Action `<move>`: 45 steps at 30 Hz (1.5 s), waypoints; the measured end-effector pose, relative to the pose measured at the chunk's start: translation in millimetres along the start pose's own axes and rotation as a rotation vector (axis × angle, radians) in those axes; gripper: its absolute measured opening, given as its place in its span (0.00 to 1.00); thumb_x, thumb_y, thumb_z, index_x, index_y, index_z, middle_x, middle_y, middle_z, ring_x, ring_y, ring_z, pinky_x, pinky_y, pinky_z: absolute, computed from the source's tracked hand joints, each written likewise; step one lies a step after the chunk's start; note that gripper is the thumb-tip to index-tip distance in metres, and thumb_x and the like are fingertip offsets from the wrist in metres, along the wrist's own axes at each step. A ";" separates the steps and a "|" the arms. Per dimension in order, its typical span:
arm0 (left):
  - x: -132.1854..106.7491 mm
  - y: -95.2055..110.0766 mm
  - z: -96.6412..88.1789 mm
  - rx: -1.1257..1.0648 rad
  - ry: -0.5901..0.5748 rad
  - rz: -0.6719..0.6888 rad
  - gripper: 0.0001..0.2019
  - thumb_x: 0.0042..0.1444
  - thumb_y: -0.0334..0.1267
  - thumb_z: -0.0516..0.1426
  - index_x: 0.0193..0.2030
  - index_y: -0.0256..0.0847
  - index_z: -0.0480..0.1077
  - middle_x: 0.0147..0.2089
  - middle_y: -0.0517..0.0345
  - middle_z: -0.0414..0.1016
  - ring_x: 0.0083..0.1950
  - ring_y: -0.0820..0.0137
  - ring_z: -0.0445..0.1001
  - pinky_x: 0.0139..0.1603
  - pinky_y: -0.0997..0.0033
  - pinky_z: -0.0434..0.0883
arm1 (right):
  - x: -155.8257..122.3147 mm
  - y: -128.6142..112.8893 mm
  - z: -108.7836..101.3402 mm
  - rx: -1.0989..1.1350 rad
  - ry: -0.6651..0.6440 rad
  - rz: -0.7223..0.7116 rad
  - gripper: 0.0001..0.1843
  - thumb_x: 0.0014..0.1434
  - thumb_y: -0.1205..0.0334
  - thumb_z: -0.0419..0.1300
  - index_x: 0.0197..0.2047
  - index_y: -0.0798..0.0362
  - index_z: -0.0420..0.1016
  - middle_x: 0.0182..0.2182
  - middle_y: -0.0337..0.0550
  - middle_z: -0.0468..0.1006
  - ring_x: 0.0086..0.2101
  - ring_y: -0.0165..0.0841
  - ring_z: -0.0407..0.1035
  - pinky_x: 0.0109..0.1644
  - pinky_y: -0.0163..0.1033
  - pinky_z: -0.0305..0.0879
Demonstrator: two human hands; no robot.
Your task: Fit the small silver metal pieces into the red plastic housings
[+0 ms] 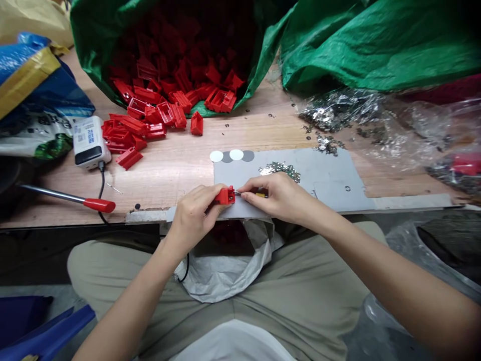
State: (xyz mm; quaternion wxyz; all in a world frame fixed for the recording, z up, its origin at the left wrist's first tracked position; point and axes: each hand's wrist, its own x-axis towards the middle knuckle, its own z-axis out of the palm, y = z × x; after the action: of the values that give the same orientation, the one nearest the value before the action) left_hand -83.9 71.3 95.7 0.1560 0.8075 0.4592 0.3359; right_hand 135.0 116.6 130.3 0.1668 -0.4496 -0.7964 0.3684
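Note:
My left hand (192, 213) pinches a small red plastic housing (226, 195) over the front edge of the grey sheet (330, 180). The fingers of my right hand (280, 198) are closed round a slim tool with a yellow handle (261, 195). Its thin metal tip reaches the right end of the housing; how deep it goes inside, I cannot tell. Just beyond my right hand, small shiny metal pieces (282, 169) lie heaped on the sheet. White and grey discs (236, 155) line its far left edge.
A green sack (92, 55) spills red housings (150, 118) onto the table. At left are a white power bank (88, 143) with a cable and a red-handled metal rod (98, 204). Clear bags of metal pieces (338, 110) lie at right. A white bag (221, 276) hangs open below the edge.

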 end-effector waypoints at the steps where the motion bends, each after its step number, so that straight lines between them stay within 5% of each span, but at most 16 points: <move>1: 0.1 -0.3 0.1 -0.006 0.001 -0.003 0.09 0.65 0.36 0.58 0.50 0.39 0.72 0.41 0.53 0.80 0.39 0.68 0.76 0.41 0.69 0.72 | 0.2 0.3 0.2 -0.001 -0.002 -0.002 0.11 0.61 0.63 0.59 0.39 0.53 0.84 0.34 0.42 0.85 0.33 0.35 0.77 0.38 0.36 0.66; 12: -0.4 -3.7 0.4 -0.014 -0.015 -0.014 0.09 0.66 0.36 0.57 0.51 0.40 0.71 0.39 0.54 0.80 0.38 0.68 0.76 0.40 0.69 0.72 | 1.9 3.4 1.7 -0.003 -0.025 0.005 0.11 0.61 0.62 0.59 0.39 0.51 0.83 0.33 0.42 0.85 0.32 0.36 0.76 0.37 0.37 0.66; 18: -0.2 -4.8 1.2 -0.005 -0.013 0.022 0.09 0.66 0.35 0.56 0.52 0.39 0.71 0.43 0.52 0.81 0.40 0.66 0.77 0.42 0.67 0.72 | 5.4 -7.2 10.2 -0.208 0.019 -0.053 0.10 0.60 0.68 0.57 0.31 0.53 0.80 0.26 0.43 0.81 0.28 0.35 0.73 0.34 0.37 0.60; 24: -0.1 -0.7 1.5 -0.024 0.005 0.002 0.09 0.64 0.34 0.58 0.51 0.39 0.71 0.42 0.53 0.80 0.40 0.67 0.76 0.43 0.68 0.71 | -2.3 3.9 2.4 0.033 -0.015 -0.024 0.11 0.63 0.61 0.58 0.42 0.53 0.82 0.35 0.42 0.85 0.33 0.35 0.77 0.38 0.36 0.66; 45: -0.2 -3.9 2.7 0.020 0.015 0.063 0.09 0.65 0.32 0.58 0.51 0.36 0.71 0.43 0.51 0.81 0.39 0.67 0.75 0.41 0.68 0.72 | -0.7 -1.6 4.3 -0.178 -0.006 -0.093 0.09 0.61 0.67 0.60 0.38 0.53 0.83 0.31 0.40 0.85 0.30 0.34 0.76 0.35 0.36 0.63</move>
State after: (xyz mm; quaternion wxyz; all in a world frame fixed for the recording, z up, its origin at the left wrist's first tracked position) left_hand -84.6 73.4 91.6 0.1338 0.8204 0.4382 0.3421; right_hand 131.8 113.6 128.7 0.1406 -0.4241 -0.8465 0.2895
